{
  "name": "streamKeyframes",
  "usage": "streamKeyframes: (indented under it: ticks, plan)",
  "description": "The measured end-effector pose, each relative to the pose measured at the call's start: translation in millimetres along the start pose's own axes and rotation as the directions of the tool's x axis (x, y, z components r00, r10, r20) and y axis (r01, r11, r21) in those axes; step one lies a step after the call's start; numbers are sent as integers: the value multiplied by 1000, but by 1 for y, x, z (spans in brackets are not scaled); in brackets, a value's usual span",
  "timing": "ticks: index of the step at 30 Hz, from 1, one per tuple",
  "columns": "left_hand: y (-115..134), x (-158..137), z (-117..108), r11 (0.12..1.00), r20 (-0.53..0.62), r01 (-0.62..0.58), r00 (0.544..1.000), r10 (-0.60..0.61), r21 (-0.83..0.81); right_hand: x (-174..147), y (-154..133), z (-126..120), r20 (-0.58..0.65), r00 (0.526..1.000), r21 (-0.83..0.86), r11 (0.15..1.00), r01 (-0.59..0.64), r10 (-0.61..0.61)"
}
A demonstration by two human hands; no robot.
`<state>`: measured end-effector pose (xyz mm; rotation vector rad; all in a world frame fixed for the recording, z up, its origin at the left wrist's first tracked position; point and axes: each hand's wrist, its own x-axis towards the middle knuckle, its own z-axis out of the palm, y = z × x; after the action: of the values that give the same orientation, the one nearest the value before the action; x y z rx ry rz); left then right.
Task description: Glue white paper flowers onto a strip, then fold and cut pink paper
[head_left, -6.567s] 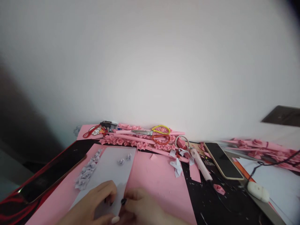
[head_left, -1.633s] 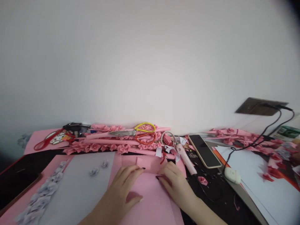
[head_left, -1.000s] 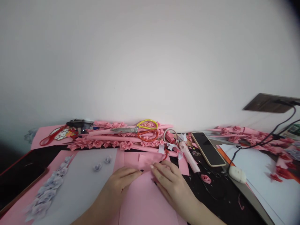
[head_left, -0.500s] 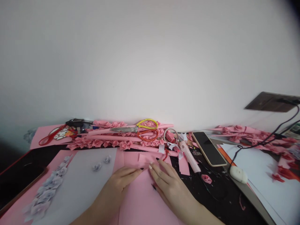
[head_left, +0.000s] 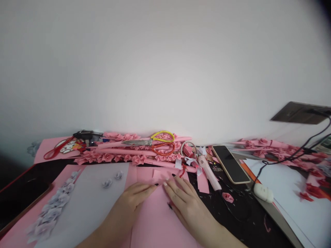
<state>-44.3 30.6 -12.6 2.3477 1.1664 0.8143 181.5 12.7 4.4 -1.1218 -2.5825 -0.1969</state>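
Note:
A sheet of pink paper (head_left: 160,220) lies in front of me, its far part between my hands. My left hand (head_left: 136,198) rests on its left side, thumb and fingers reaching toward the middle; some fingertips are hidden from view. On its right side my right hand (head_left: 184,203) lies flat, fingers stretched out and apart. Neither hand holds anything that I can see. A small pink paper piece (head_left: 156,173) lies just beyond the fingertips. Left of my left hand is a white sheet (head_left: 95,196) with two pale paper flowers (head_left: 118,175) on it.
Along the wall lie pink paper flower stems (head_left: 108,157) with scissors (head_left: 150,142) on top. A corded pink tool (head_left: 209,172), a phone (head_left: 231,163) and a white case (head_left: 263,193) are on the right. A row of pale flowers (head_left: 53,213) runs down the left.
Both hands stay in nearly the same place on the pink paper, with only a slight shift of the fingers.

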Motion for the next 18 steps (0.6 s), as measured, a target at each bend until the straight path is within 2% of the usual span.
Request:
streamKeyframes:
  ticks: [7, 12, 18]
  plan:
    - [-3, 1, 2, 991, 7, -134, 991, 134, -3, -1, -1, 2, 54, 998, -44, 999, -33, 35]
    - [-5, -1, 2, 993, 31, -116, 993, 116, -3, -1, -2, 4, 37, 999, -66, 998, -10, 12]
    - [0, 0, 0, 999, 35, -49, 998, 48, 8, -1, -1, 5, 74, 997, -64, 998, 5, 0]
